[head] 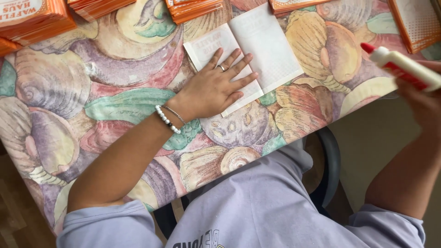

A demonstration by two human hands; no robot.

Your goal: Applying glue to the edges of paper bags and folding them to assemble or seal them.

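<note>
A white folded paper sheet (266, 46) lies flat on a table covered with a shell-patterned cloth (119, 105). My left hand (216, 87) rests palm down on its left half, fingers spread, a ring on one finger and bead bracelets at the wrist. My right hand (422, 101) is at the right edge of view, above the table's corner, gripping a white glue stick with a red tip (402, 68) that points left toward the sheet. The glue tip hangs apart from the paper.
Stacks of orange-edged printed cards stand along the far edge: top left (32, 18), top middle (195, 9) and top right (415, 23). A dark chair (330, 165) and my lilac-clad lap lie below the table's near edge.
</note>
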